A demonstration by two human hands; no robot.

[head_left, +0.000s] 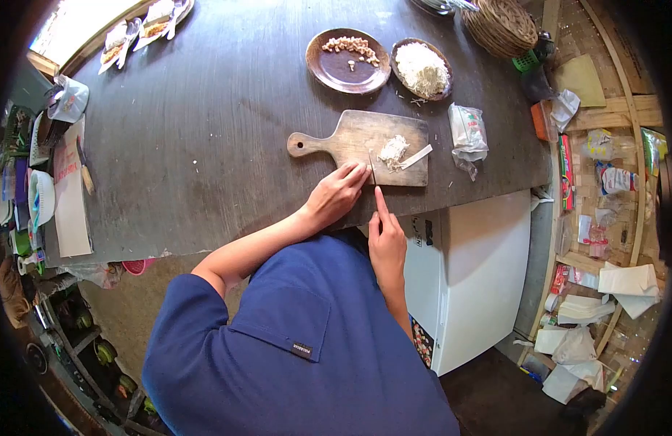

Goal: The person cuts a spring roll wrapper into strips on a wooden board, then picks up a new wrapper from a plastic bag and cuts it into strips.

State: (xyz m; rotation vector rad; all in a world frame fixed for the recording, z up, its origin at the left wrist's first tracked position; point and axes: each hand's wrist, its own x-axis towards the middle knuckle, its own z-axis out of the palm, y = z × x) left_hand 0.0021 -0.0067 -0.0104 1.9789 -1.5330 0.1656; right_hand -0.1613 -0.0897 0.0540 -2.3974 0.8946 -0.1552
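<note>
A wooden cutting board [350, 131] lies near the table's front edge, its handle to the left. My left hand [337, 195] rests at the board's lower edge, fingertips pressed together beside the blade; what they hold is too small to make out. My right hand [386, 236] is closed on a knife [373, 171], index finger stretched along it, with the blade pointing away over the board. A small heap of pale shreds [393, 150] lies right of the blade, with a flat pale strip [416, 157] beside it.
Behind the board are a brown plate of chopped pieces [359, 80] and a bowl of white shreds [421, 68]. A plastic packet [468, 134] lies to the right. Farther off are a wicker stack [500, 27] and, at left, a cardboard sheet [71, 196] with another knife [85, 168].
</note>
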